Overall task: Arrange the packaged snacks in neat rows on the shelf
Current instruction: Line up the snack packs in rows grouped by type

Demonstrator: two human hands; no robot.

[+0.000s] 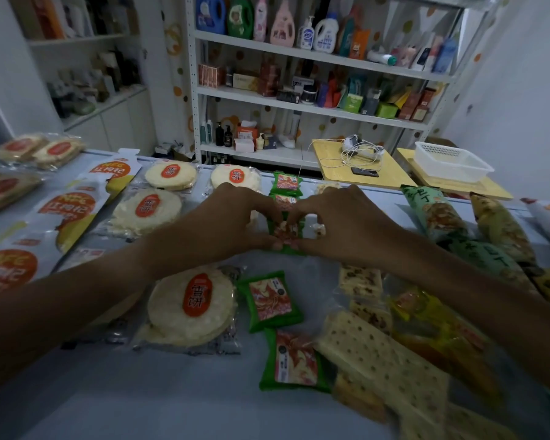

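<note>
Both my hands meet over a small green snack packet (pixel 285 234) lying on the pale blue surface (pixel 178 392). My left hand (pixel 232 217) pinches its left edge and my right hand (pixel 337 223) pinches its right edge. Beyond it, two more green packets (pixel 287 182) lie in a line toward the back. Two others lie nearer me, one (pixel 270 300) behind the other (pixel 294 360). Round rice-cracker packs (pixel 192 308) with red labels sit to the left, three more of them (pixel 171 175) further back.
Orange-and-white pouches (pixel 67 214) lie along the left. Nougat and cracker packs (pixel 381 354) and green and yellow bags (pixel 438 211) crowd the right. Behind stand white shelves of bottles (pixel 283 27), a yellow table (pixel 362 173) with cables, and a white basket (pixel 451 161).
</note>
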